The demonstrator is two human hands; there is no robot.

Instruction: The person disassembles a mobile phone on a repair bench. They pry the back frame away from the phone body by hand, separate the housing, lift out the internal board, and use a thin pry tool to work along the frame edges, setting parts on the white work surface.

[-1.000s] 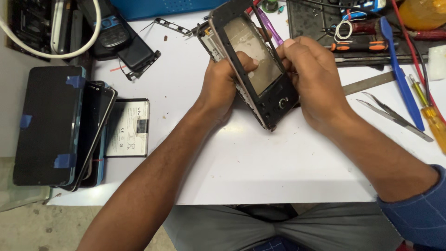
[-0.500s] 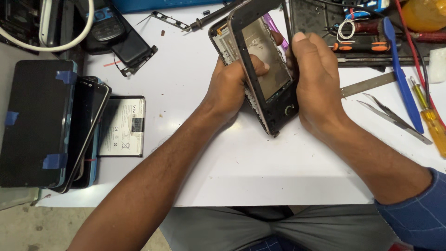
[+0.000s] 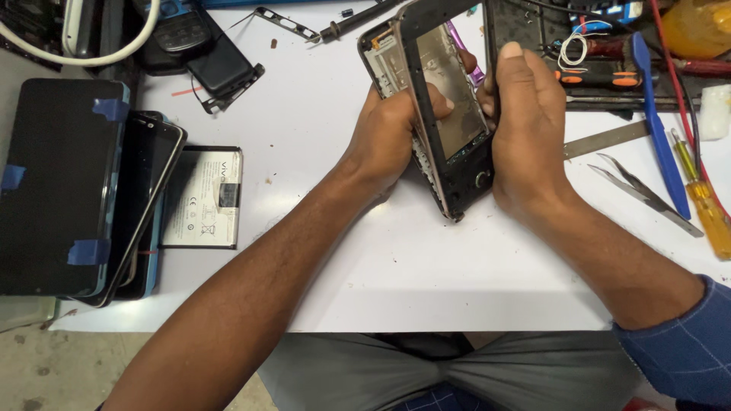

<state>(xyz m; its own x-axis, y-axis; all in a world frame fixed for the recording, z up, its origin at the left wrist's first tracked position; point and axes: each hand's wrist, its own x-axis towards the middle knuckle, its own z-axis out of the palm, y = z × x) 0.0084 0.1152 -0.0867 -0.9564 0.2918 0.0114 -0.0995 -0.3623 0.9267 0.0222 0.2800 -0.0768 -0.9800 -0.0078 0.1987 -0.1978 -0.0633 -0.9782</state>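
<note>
Both hands hold a phone that has been taken apart (image 3: pixel 449 114), tilted up on its lower edge above a white table (image 3: pixel 396 259). My left hand (image 3: pixel 388 137) grips its left side, thumb pressed on the glass. My right hand (image 3: pixel 525 129) clasps the right side with fingers along the edge. The black screen frame stands slightly apart from the rose-coloured body behind it, where circuit parts show at the top left. A purple tool (image 3: pixel 464 57) sticks out behind the phone near my right fingers; which hand holds it I cannot tell.
Several dark phones and screens (image 3: pixel 76 190) are stacked at the left, next to a flat battery (image 3: pixel 204 196). At the right lie tweezers (image 3: pixel 643 194), a blue pry tool (image 3: pixel 655 122), a yellow-handled screwdriver (image 3: pixel 704 202) and a metal ruler (image 3: pixel 605 139). A black frame part (image 3: pixel 221 72) lies at the back left.
The phone has been tipped more upright and raised a little. My right hand has slid along its right edge, and the screen frame has opened slightly from the body.
</note>
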